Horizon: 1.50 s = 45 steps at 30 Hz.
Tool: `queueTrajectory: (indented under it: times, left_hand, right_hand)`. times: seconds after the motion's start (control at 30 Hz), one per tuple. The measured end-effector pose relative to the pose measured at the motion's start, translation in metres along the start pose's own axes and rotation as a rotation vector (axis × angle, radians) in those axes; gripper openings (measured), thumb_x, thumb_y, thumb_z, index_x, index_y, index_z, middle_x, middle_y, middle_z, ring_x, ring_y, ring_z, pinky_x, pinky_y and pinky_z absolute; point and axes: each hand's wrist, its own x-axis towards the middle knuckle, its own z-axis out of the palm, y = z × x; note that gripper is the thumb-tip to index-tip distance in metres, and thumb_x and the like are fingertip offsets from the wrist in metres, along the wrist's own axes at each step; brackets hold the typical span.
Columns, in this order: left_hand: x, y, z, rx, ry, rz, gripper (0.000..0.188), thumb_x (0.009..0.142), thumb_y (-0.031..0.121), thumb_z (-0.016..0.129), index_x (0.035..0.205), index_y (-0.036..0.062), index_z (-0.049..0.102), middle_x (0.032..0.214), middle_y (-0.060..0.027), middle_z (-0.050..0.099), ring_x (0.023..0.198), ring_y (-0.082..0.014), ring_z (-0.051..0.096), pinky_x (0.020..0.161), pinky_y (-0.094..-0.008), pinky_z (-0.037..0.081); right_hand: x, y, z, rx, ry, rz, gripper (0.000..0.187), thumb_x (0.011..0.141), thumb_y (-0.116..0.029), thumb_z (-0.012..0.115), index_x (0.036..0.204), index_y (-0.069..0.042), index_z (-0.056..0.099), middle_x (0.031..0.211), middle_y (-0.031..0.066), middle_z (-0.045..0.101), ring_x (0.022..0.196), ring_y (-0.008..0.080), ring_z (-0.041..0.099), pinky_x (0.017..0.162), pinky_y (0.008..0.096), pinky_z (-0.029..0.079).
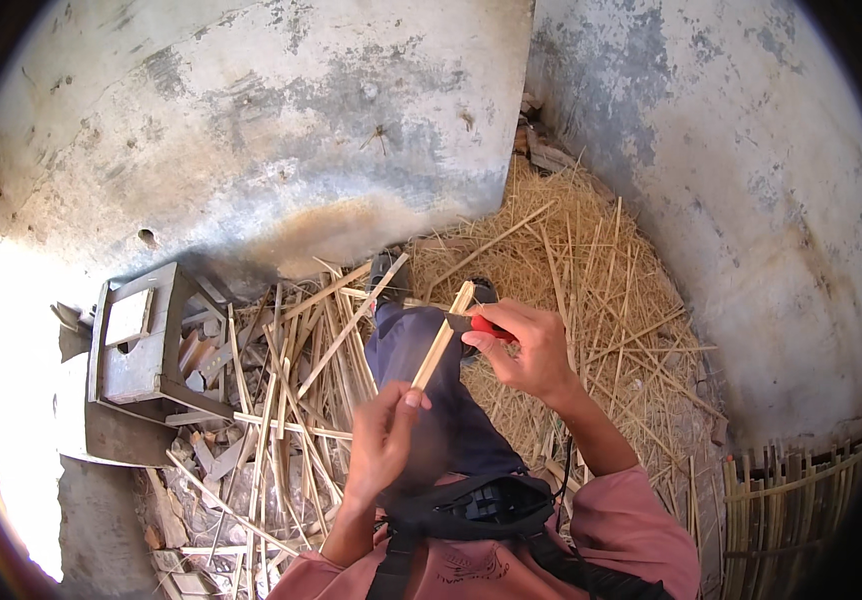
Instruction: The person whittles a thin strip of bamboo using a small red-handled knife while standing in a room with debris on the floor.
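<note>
My left hand [383, 432] is closed around the lower end of a pale split bamboo strip [438, 350], which slants up and to the right over my dark trousers. In my right hand [531, 345] is a knife [484, 325] with a red handle, gripped between thumb and fingers. Its dark blade lies across the strip near the upper end, touching it. The strip seems split lengthwise along a dark line. My fingers hide part of the knife's handle.
Loose bamboo strips [286, 400] litter the floor on the left, beside an overturned wooden stool [146, 335]. Fine straw-like shavings [591, 270] pile up on the right. A slatted bamboo panel [791, 510] stands at lower right. Worn walls [301, 120] enclose the corner.
</note>
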Motion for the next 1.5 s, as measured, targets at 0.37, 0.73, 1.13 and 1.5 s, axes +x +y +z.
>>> queueTrajectory:
  times: [0.37,0.73,1.13,1.5]
  left_hand:
    - [-0.003,-0.001,-0.005,-0.121,-0.066,-0.08,0.03,0.114,0.023,0.054,0.099,0.0009,0.069,0.078,0.002,0.055,0.075,-0.0074,0.05,0.068,-0.0249,0.039]
    - [-0.002,-0.016,-0.003,-0.218,-0.085,-0.075,0.029,0.115,0.027,0.053,0.1,0.0064,0.066,0.072,0.0077,0.049,0.054,0.0015,0.034,0.049,-0.0201,0.022]
    - [-0.036,-0.027,-0.034,-0.223,-0.134,-0.23,0.03,0.114,0.027,0.054,0.101,0.0046,0.069,0.071,0.0073,0.049,0.058,-0.0006,0.039,0.052,-0.0216,0.026]
    - [-0.001,-0.019,-0.025,-0.414,-0.22,-0.272,0.03,0.115,0.033,0.051,0.102,0.0073,0.061,0.072,0.0089,0.04,0.056,-0.0007,0.03,0.049,-0.0218,0.022]
  right_hand:
    - [0.002,0.006,0.005,-0.03,0.128,-0.072,0.026,0.091,-0.03,0.084,0.099,-0.006,0.079,0.077,0.0044,0.071,0.057,0.0182,0.066,0.052,0.0314,0.05]
    - [0.004,0.017,0.005,-0.067,0.157,-0.056,0.025,0.089,-0.029,0.086,0.097,-0.006,0.078,0.077,0.0036,0.072,0.06,0.018,0.069,0.053,0.0302,0.051]
    - [0.026,0.147,-0.081,-0.128,0.56,0.52,0.046,0.108,-0.048,0.059,0.098,-0.008,0.078,0.068,-0.0026,0.059,0.056,0.0111,0.046,0.057,0.0334,0.042]
    - [-0.002,0.043,-0.017,0.413,-0.011,0.231,0.026,0.106,-0.03,0.066,0.111,-0.005,0.071,0.073,-0.0036,0.054,0.06,0.0082,0.045,0.055,0.028,0.036]
